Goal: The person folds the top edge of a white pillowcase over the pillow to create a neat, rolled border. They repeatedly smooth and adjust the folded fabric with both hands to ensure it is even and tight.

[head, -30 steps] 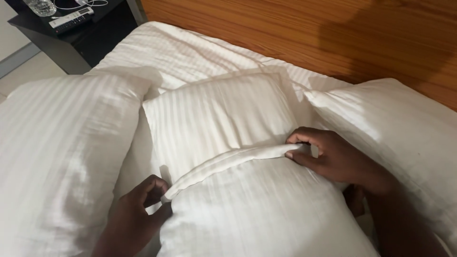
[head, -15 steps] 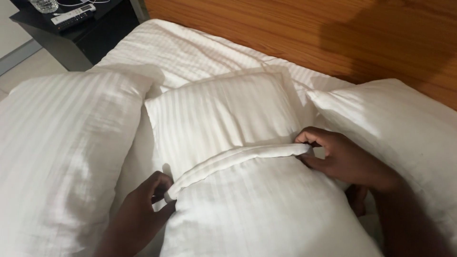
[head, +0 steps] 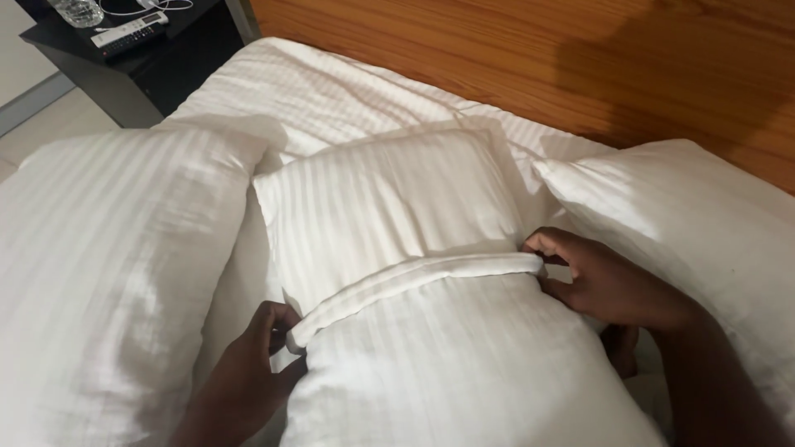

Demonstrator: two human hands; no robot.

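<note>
Together, both hands pinched the folded hem of a white striped pillowcase: the left hand (head: 248,381) had its grip closed on the hem's (head: 414,281) near-left end, thumb and fingers tight around the thick rolled edge, while the right hand (head: 609,285) held the far-right end the same way, fingers curled over it. That hem ran long from lower left to upper right, nearly level, across the front pillow (head: 464,381), which lay on the bed at the picture's bottom centre. Just behind it, touching, a second striped pillow (head: 381,199) leaned toward the wooden headboard (head: 538,66). Large pillows crowded both sides, one on the left (head: 99,273) and one on the right (head: 704,223), leaving little free room beside either hand. Beyond the bed's far-left corner stood a black nightstand (head: 157,70) with a remote (head: 128,35) on it.
</note>
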